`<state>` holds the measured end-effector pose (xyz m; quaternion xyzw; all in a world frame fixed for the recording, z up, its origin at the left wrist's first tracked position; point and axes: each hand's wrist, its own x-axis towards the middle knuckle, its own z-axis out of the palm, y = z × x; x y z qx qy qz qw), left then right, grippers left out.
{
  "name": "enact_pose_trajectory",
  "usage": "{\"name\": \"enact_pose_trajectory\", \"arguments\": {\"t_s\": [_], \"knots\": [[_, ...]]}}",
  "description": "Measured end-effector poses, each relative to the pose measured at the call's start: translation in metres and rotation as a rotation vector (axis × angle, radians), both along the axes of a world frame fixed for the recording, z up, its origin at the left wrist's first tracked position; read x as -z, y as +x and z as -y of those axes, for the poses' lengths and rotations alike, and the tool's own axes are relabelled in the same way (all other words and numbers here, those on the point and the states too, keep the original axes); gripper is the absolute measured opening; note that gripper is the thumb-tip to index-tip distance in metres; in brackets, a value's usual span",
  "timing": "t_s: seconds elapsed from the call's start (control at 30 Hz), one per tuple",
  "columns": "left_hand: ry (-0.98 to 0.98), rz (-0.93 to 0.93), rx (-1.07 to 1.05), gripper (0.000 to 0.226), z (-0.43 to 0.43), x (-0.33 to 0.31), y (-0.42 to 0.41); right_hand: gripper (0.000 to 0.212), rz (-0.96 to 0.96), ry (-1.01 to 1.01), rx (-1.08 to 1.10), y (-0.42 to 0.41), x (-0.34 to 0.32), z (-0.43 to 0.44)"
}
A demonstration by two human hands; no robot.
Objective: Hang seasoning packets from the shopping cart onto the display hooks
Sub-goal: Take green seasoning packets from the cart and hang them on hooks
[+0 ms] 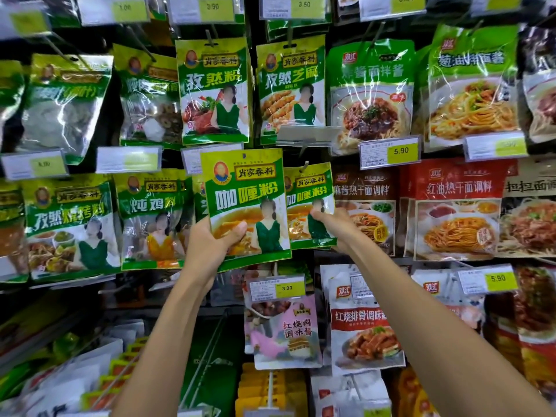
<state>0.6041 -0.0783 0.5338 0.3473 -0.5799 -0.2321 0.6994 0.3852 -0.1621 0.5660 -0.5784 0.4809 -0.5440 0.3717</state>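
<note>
The left hand (210, 239) gripped a green curry packet (245, 188) at its lower left corner, with the thumb on the front and the fingers behind. This packet was held upright just to the left of the hanging curry packet (311, 191) and covered that packet's left edge. The hanging curry packet was on a metal hook (305, 166) that passed through its top. The right hand (332, 224) pinched its lower part with curled fingers. Below the hanging curry packet was a yellow price tag (285, 288) with 3.00 on it.
</note>
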Motion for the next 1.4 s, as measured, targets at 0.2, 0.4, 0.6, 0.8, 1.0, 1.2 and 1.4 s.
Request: {"name": "enact_pose_trajectory", "arguments": {"t_s": [0.2,0.4,0.6,0.8,1.0,1.2,1.4], "knots": [[0.029,-0.038,0.079,0.026,0.002,0.007,-0.009,0.057,-0.262,-0.082,0.116,-0.005,0.008,-0.004],[0.099,-0.045,0.191,0.037,0.006,0.005,-0.033,0.034,0.087,-0.462,0.071,-0.009,0.011,-0.05],[0.127,0.014,0.233,0.025,0.01,0.002,-0.065,0.037,0.112,-0.383,-0.142,-0.001,0.004,-0.069],[-0.266,0.255,-0.463,0.021,0.005,-0.02,-0.044,0.033,0.127,-0.391,-0.063,-0.014,0.013,-0.059],[-0.692,0.667,-1.169,0.033,0.032,-0.064,-0.01,0.033,0.126,-0.378,-0.044,-0.019,0.012,-0.05],[-0.663,0.82,-1.187,0.041,0.052,-0.071,-0.003,0.036,0.134,-0.34,0.007,-0.014,-0.006,-0.044],[-0.701,0.792,-1.166,0.039,0.055,-0.075,-0.003,0.024,0.201,-0.247,0.026,-0.011,-0.007,-0.037]]}}
